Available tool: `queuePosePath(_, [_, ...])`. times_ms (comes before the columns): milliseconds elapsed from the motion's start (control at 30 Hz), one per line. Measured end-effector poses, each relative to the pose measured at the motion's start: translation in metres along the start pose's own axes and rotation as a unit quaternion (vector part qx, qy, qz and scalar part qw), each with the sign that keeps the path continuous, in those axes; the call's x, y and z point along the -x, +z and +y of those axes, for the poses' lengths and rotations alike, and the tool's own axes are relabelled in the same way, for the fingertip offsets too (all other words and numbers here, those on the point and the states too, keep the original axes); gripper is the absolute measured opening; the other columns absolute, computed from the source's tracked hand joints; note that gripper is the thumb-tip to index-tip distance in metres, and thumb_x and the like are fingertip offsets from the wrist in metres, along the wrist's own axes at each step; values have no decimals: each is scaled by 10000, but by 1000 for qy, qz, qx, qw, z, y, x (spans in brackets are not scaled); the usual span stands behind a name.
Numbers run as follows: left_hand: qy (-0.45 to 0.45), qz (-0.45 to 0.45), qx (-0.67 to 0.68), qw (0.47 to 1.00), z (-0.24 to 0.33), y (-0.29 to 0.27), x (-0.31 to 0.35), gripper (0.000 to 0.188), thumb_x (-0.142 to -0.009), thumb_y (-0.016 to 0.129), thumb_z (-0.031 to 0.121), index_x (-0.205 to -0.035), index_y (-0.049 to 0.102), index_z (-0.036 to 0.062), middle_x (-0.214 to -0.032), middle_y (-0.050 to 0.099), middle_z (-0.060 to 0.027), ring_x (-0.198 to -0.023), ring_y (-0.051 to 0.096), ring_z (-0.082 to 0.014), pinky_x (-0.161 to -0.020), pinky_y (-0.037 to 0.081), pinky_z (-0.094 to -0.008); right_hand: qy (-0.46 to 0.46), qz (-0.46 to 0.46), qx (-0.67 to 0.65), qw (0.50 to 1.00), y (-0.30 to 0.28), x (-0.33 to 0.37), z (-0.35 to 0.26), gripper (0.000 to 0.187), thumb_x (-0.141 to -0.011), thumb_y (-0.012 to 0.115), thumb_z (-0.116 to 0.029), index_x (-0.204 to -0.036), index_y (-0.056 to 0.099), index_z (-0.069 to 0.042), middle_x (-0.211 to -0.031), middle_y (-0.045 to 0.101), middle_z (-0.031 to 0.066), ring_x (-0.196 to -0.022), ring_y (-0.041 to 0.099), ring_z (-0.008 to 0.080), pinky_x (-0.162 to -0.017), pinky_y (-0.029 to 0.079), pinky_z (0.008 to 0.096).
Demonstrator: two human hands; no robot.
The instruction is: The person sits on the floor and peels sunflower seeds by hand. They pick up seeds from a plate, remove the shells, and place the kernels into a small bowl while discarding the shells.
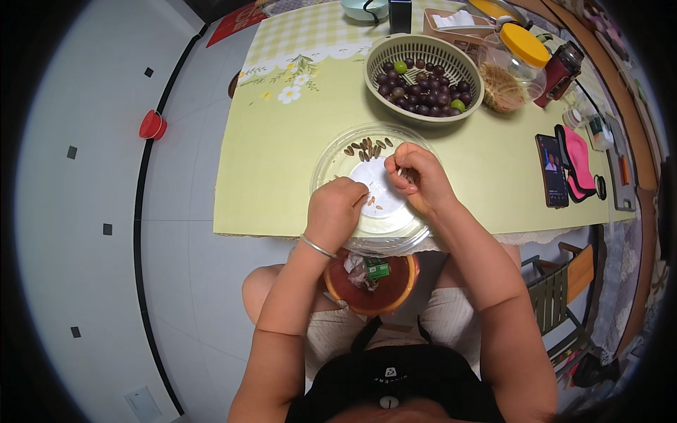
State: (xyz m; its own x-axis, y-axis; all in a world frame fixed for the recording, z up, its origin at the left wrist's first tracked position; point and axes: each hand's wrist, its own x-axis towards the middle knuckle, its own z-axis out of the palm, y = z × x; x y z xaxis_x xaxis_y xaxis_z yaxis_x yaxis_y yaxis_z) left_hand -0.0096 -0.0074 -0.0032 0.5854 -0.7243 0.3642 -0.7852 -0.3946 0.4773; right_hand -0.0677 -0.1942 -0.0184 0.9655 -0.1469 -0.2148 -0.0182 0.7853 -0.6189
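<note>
A shallow clear plastic tray [326,161], round and with a whitish disc in its middle, lies at the table's near edge. Sunflower seeds [368,150], dark and striped, are grouped toward its far side; a few pale kernels [371,201] are scattered nearer me. Over the tray's left part, my left hand [336,206] has its fingers pinched together, and what they hold is hidden. My right hand [421,175] is raised above the right part with its fingers curled closed. A small pale sliver [400,171] shows at its fingertips, too small to name.
Behind the tray stands a green-grey colander [379,99] of grapes. To its right are a yellow-lidded jar [513,70] and a dark red flask [562,72]. A phone [552,171] and a pink-black pouch [578,166] lie farther right. Below the table edge sits a reddish bin [345,287].
</note>
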Motion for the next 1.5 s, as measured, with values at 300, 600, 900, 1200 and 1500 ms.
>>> queuePosePath(300, [-7,-1,50,999,3,-5,-3,127,-724,691,-1,-840,716,44,-790,678,-108,-716,656,-264,-658,526,-336,30,-14,26,999,-2,-3,4,91,-841,465,-20,-821,552,1,-727,565,94,-474,427,104,-383,267,209])
queuePosePath(600, [-28,101,157,982,13,-6,-18,162,-782,635,4,-928,702,14,-875,683,-129,-796,647,-309,-729,525,-372,177,11,-8,984,7,-1,15,294,-981,440,-217,-822,556,1,-704,551,77,-469,426,116,-372,267,211])
queuePosePath(900, [46,16,-117,992,-26,15,-33,331,-759,614,-12,-1080,674,43,-1037,634,-145,-952,592,-310,-836,485,-384,69,48,49,995,-6,-4,0,237,-957,482,-178,-807,554,-10,-688,528,56,-462,410,103,-375,240,225])
queuePosePath(1200, [20,19,-158,987,-34,21,-28,37,-752,611,63,-763,646,53,-784,587,-87,-802,573,-273,-672,477,-387,67,53,120,989,-2,-4,5,155,-949,509,-101,-859,588,-2,-685,572,20,-487,440,52,-393,283,179])
queuePosePath(1500, [-83,102,143,981,2,12,-20,203,-784,690,1,-986,689,-3,-810,674,-130,-694,666,-219,-613,523,-292,29,45,206,977,6,0,16,28,-884,618,-28,-883,614,0,-706,598,17,-529,460,39,-464,342,166])
